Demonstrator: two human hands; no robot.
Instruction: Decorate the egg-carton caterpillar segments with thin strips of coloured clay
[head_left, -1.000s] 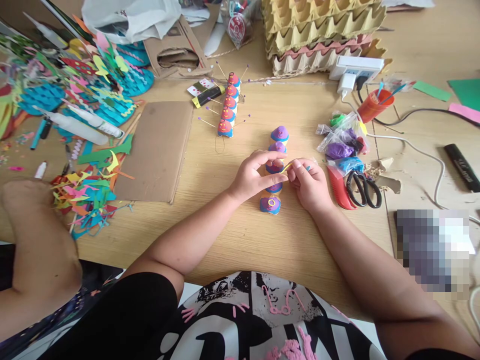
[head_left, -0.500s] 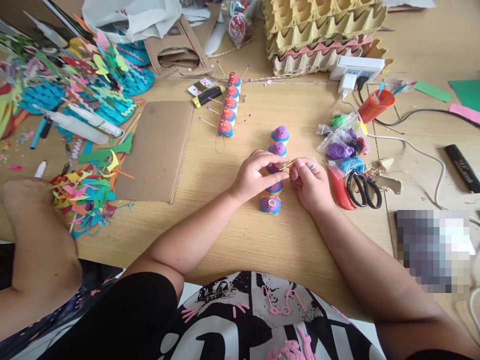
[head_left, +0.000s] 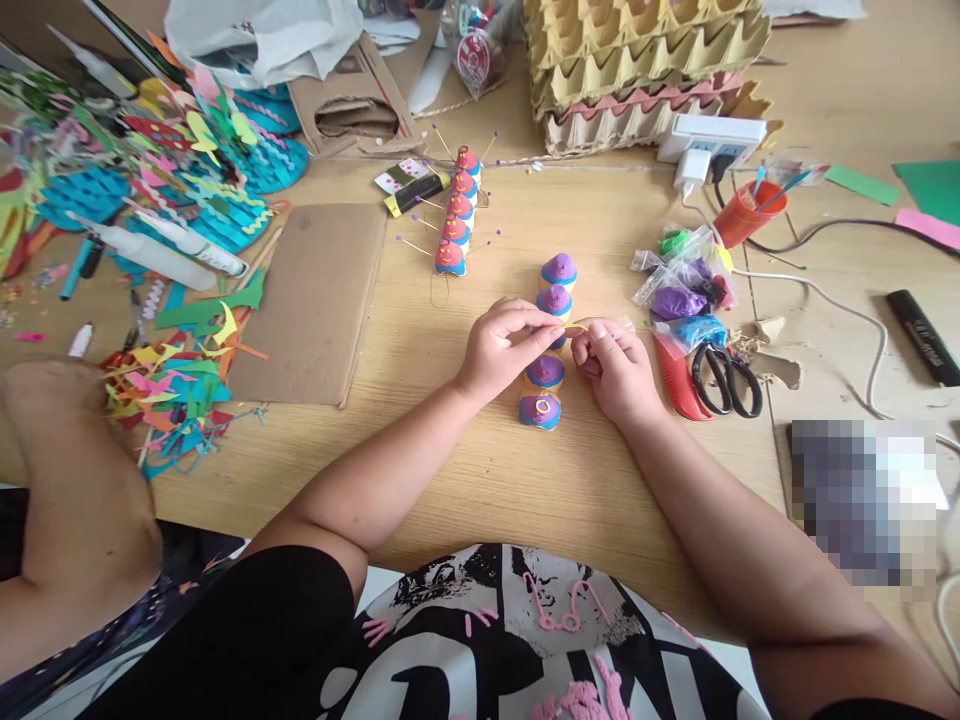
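Note:
A thin yellow strand (head_left: 576,327), seemingly modelling clay, stretches between my two hands. The thumb and fingertips of my left hand (head_left: 504,350) pinch one end. My right hand (head_left: 616,368) is curled closed around the other end; a small blue tip also shows between its fingers. Just below them stands a row of egg-carton cups (head_left: 553,300) coated in purple and blue, partly hidden by my hands. The nearest cup (head_left: 540,410) bears a yellow ring. A finished-looking egg-carton caterpillar (head_left: 453,228), red and blue with smiling faces and pin-like legs, stands farther back on the left.
Scissors (head_left: 726,380) and bagged coloured clay (head_left: 682,300) lie right of my hands. A red cup (head_left: 750,212), a power strip (head_left: 711,138) and stacked egg trays (head_left: 645,75) stand behind. Cardboard (head_left: 307,300), paper scraps (head_left: 187,385) and another person's arm (head_left: 82,500) are at left.
My left hand's thumb and fingers have closed together on the yellow strand. The strand now shows stretched between both hands, and my right hand has shifted slightly.

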